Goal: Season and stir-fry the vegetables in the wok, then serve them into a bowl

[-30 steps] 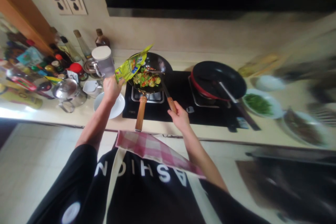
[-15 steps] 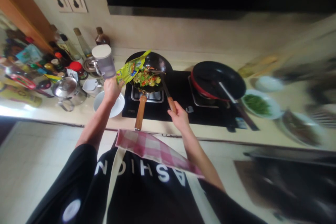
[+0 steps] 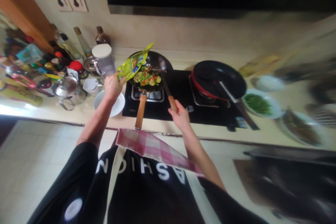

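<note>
My left hand [image 3: 113,87] is closed on the lower end of a yellow-green seasoning bag [image 3: 132,65], which slants up over the left side of a black wok [image 3: 160,59]. Chopped vegetables [image 3: 147,77] in green, red and pale pieces lie in the wok. In my right hand [image 3: 180,114] is the wooden handle of a spatula [image 3: 172,102]; its metal end reaches into the wok at the right of the food. The wok's own wooden handle [image 3: 141,112] points towards me, untouched. Whether anything falls from the bag is too small to tell.
Right of the wok, a red-and-black pan [image 3: 215,78] holds another turner [image 3: 237,105]. Plates of green vegetables [image 3: 258,105] and darker food [image 3: 301,129] stand farther right. A white plate [image 3: 119,106], a lidded plastic jug [image 3: 104,61], a metal pot [image 3: 67,92] and several bottles crowd the left.
The bag's upper end has swung up slightly and to the right, tilting more over the wok. Both hands keep their hold and have barely moved.
</note>
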Demonstrator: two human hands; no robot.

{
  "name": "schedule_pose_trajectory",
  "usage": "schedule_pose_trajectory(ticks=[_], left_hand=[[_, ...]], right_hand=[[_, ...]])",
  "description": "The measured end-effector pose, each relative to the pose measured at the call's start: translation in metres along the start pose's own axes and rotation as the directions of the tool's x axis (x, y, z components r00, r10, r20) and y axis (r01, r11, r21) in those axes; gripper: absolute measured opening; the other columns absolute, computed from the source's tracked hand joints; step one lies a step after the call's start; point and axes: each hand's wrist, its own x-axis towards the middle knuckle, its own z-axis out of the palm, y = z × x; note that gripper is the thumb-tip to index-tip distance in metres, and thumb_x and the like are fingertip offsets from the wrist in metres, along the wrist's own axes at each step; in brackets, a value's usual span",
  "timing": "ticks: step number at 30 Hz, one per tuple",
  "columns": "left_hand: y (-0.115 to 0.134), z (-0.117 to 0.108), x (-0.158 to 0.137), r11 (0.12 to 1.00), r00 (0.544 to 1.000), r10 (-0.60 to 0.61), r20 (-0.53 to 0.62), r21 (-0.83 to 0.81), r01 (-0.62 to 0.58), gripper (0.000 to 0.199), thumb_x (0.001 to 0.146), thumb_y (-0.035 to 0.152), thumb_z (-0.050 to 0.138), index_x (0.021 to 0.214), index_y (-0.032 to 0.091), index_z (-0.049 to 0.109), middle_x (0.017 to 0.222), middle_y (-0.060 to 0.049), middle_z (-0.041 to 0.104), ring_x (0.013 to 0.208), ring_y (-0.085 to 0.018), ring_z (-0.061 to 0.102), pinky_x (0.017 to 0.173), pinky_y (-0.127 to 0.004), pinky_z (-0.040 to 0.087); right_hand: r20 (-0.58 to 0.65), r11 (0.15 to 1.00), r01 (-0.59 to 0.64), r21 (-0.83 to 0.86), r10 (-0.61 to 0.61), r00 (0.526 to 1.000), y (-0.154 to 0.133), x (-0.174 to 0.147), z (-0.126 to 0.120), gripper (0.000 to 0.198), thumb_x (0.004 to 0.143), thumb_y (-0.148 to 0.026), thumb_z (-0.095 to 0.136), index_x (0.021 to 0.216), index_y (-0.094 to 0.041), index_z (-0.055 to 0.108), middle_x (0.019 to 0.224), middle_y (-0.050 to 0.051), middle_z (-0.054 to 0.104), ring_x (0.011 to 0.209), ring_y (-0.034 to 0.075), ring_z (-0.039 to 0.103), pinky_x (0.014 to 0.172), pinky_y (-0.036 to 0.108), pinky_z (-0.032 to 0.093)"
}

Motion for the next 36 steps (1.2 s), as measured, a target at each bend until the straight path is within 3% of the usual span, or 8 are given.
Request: schedule_pose_trajectory(ticks=[3, 7, 11, 15, 20, 28, 36], left_hand=[[0.000, 0.002, -0.003, 1.000, 1.000, 0.003, 0.028, 0.003, -0.003, 0.041, 0.089, 0.037, 0.058, 0.118, 0.012, 0.074, 0.113, -0.020, 0.076, 0.110, -0.034, 0.070, 0.101, -0.042, 0.051], [0.000, 0.004, -0.002, 1.000, 1.000, -0.006, -0.017, 0.000, 0.006, 0.041, 0.090, 0.037, 0.057, 0.119, 0.013, 0.074, 0.114, -0.019, 0.076, 0.113, -0.034, 0.070, 0.103, -0.042, 0.051], [0.001, 0.005, -0.001, 0.999, 0.998, -0.027, 0.051, 0.019, 0.026, 0.042, 0.089, 0.035, 0.058, 0.119, 0.011, 0.074, 0.114, -0.020, 0.076, 0.112, -0.035, 0.070, 0.103, -0.042, 0.051], [0.002, 0.000, -0.004, 1.000, 1.000, -0.004, 0.000, 0.004, 0.004, 0.045, 0.091, 0.037, 0.055, 0.122, 0.011, 0.073, 0.118, -0.019, 0.075, 0.115, -0.033, 0.069, 0.105, -0.039, 0.050], [0.004, -0.002, -0.004, 0.999, 0.998, -0.017, 0.053, 0.034, 0.015, 0.045, 0.090, 0.039, 0.055, 0.121, 0.011, 0.073, 0.114, -0.019, 0.076, 0.113, -0.034, 0.069, 0.103, -0.041, 0.050], [-0.002, -0.006, -0.009, 1.000, 1.000, -0.016, -0.021, -0.015, 0.015, 0.043, 0.090, 0.039, 0.055, 0.118, 0.013, 0.074, 0.113, -0.019, 0.076, 0.112, -0.034, 0.069, 0.102, -0.042, 0.050], [-0.005, -0.009, -0.012, 0.999, 0.999, -0.027, -0.026, -0.029, 0.027, 0.042, 0.090, 0.039, 0.056, 0.119, 0.013, 0.074, 0.115, -0.019, 0.075, 0.117, -0.035, 0.067, 0.105, -0.044, 0.049]], right_hand=[[0.005, 1.000, -0.002, -0.006, 0.002, 1.000, 0.000, -0.001, -0.001, 0.075, 0.077, -0.044, 0.069, 0.146, -0.018, 0.061, 0.123, 0.011, 0.073, 0.107, 0.028, 0.070, 0.105, 0.045, 0.049], [0.002, 1.000, -0.009, -0.004, 0.009, 1.000, -0.002, -0.001, -0.003, 0.078, 0.077, -0.044, 0.069, 0.148, -0.016, 0.059, 0.129, 0.013, 0.071, 0.112, 0.028, 0.068, 0.106, 0.043, 0.048], [0.015, 1.000, -0.009, -0.024, 0.009, 1.000, -0.003, -0.002, -0.004, 0.077, 0.077, -0.045, 0.067, 0.148, -0.016, 0.059, 0.126, 0.013, 0.072, 0.108, 0.028, 0.069, 0.105, 0.044, 0.049], [0.021, 0.999, -0.021, -0.027, 0.021, 1.000, -0.003, -0.004, -0.003, 0.076, 0.077, -0.044, 0.067, 0.147, -0.016, 0.059, 0.127, 0.012, 0.071, 0.111, 0.028, 0.068, 0.106, 0.045, 0.048], [0.035, 0.999, -0.044, -0.021, 0.045, 0.998, -0.005, -0.004, 0.000, 0.076, 0.077, -0.042, 0.067, 0.148, -0.015, 0.058, 0.125, 0.012, 0.072, 0.112, 0.028, 0.067, 0.108, 0.044, 0.047], [0.003, 1.000, -0.016, -0.019, 0.016, 1.000, 0.000, -0.006, 0.002, 0.074, 0.076, -0.044, 0.068, 0.145, -0.017, 0.062, 0.127, 0.011, 0.072, 0.113, 0.028, 0.067, 0.107, 0.044, 0.049], [0.014, 1.000, -0.013, -0.014, 0.013, 1.000, 0.000, -0.004, 0.001, 0.076, 0.078, -0.042, 0.068, 0.149, -0.017, 0.059, 0.127, 0.011, 0.071, 0.117, 0.028, 0.066, 0.110, 0.043, 0.047]])
